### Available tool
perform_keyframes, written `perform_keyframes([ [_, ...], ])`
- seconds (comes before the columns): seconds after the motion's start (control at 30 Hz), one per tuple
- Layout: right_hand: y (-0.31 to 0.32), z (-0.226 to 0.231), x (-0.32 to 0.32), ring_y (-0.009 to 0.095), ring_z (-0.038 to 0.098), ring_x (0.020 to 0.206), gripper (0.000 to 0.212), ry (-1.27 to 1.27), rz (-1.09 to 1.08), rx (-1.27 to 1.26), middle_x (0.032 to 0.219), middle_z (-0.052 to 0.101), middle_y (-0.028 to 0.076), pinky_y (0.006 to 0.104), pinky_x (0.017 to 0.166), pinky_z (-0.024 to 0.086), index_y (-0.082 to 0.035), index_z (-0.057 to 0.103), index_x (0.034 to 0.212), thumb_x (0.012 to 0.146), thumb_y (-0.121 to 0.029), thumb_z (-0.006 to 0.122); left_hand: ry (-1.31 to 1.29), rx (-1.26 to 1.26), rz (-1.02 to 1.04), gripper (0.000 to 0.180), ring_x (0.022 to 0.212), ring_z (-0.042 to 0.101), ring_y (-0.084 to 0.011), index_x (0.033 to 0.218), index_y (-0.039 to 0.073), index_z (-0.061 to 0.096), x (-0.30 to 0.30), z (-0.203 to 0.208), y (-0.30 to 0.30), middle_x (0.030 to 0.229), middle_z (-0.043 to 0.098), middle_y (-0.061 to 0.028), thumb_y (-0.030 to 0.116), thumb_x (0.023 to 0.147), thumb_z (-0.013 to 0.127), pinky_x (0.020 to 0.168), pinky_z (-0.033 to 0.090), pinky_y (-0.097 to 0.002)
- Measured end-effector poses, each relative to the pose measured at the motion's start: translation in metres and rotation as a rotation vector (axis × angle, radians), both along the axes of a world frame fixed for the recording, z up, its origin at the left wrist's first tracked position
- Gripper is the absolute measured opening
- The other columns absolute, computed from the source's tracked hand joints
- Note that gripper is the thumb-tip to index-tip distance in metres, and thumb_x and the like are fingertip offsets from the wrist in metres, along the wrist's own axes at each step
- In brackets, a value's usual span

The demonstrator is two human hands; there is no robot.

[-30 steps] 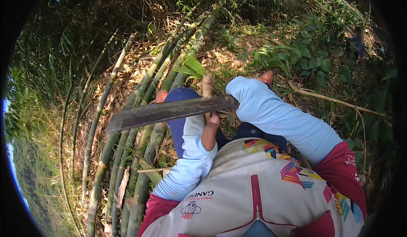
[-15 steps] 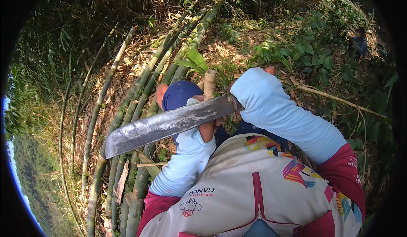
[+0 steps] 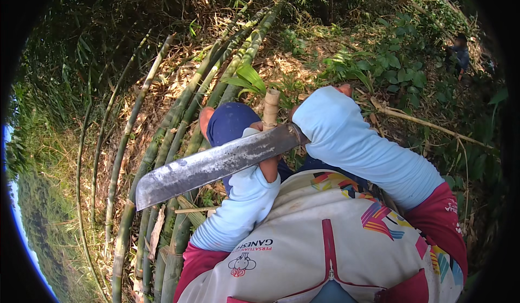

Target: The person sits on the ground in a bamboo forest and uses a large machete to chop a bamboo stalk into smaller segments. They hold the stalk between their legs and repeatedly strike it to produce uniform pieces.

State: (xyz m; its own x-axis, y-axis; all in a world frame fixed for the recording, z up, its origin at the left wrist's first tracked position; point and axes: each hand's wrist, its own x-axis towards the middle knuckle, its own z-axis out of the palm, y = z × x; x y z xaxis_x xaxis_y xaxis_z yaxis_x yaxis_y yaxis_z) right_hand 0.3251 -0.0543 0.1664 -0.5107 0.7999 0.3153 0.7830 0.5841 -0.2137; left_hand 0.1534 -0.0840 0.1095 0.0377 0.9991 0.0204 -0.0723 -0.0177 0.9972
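A broad-bladed machete (image 3: 216, 165) stretches across the front of me, its square-ended tip toward the left. Its handle end disappears under the light blue cuff of my right hand (image 3: 293, 113), which is closed on it; most of those fingers are hidden. Behind the blade, my left hand (image 3: 269, 168) is wrapped around a short, pale piece of bamboo (image 3: 271, 107). The bamboo's jointed upper part rises above the blade, while its lower part is covered. The blade overlaps the bamboo in view; whether they touch I cannot tell.
Several long green bamboo poles (image 3: 181, 113) lie to my left over dry leaves. A thin cut stick (image 3: 195, 210) rests by my left sleeve. My knee in dark blue cloth (image 3: 234, 121) is bent beside the poles. Far right, another person (image 3: 460, 56) is among the bushes.
The machete's tip has dropped slightly and its blade tilts a little more. My left hand and the bamboo piece have shifted slightly right.
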Motion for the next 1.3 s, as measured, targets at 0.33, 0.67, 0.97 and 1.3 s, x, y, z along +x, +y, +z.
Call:
perform_keyframes([
  [0.33, 0.000, -0.003, 0.002, 0.031, 0.062, 0.061, 0.011, 0.009, 0.020, -0.038, 0.062, 0.061, 0.009, 0.0472, 0.051, 0.035, -0.015, 0.062, 0.064, 0.058, -0.021, 0.069, 0.136, 0.042, 0.064, 0.024, 0.048, 0.042, -0.0079, 0.104, 0.008, 0.051, -0.006, -0.024, 0.002, 0.065, 0.050, -0.0003, 0.027, 0.093, 0.061, 0.042, 0.032, -0.0223],
  [0.67, 0.005, 0.018, -0.002, 0.034, 0.068, 0.074, 0.014, -0.195, 0.014, -0.337, 0.077, 0.068, 0.015, 0.0428, 0.066, 0.053, -0.007, 0.070, 0.077, 0.070, -0.018, 0.064, 0.040, 0.131, -0.175, 0.047, 0.080, 0.050, -0.0148, 0.112, -0.001, 0.047, -0.004, 0.034, -0.026, 0.089, 0.052, -0.0047, 0.032, 0.086, 0.069, 0.074, 0.042, -0.0278],
  [0.97, 0.008, 0.014, 0.000, 0.034, 0.068, 0.078, 0.014, -0.203, 0.025, -0.353, 0.079, 0.068, 0.014, 0.0423, 0.068, 0.053, -0.009, 0.071, 0.077, 0.070, -0.018, 0.064, 0.214, 0.367, 0.008, 0.048, 0.080, 0.053, -0.0169, 0.103, 0.000, 0.049, 0.008, 0.010, -0.019, 0.090, 0.054, -0.0072, 0.038, 0.085, 0.071, 0.071, 0.043, -0.0299],
  [1.3, 0.008, 0.008, 0.005, 0.035, 0.067, 0.077, 0.012, -0.161, -0.018, -0.338, 0.077, 0.067, 0.014, 0.0432, 0.067, 0.053, -0.009, 0.071, 0.076, 0.066, -0.013, 0.066, 0.322, 0.315, 0.014, 0.041, 0.076, 0.055, -0.0165, 0.103, 0.001, 0.052, 0.003, 0.011, -0.023, 0.083, 0.055, -0.0069, 0.031, 0.084, 0.074, 0.067, 0.042, -0.0312],
])
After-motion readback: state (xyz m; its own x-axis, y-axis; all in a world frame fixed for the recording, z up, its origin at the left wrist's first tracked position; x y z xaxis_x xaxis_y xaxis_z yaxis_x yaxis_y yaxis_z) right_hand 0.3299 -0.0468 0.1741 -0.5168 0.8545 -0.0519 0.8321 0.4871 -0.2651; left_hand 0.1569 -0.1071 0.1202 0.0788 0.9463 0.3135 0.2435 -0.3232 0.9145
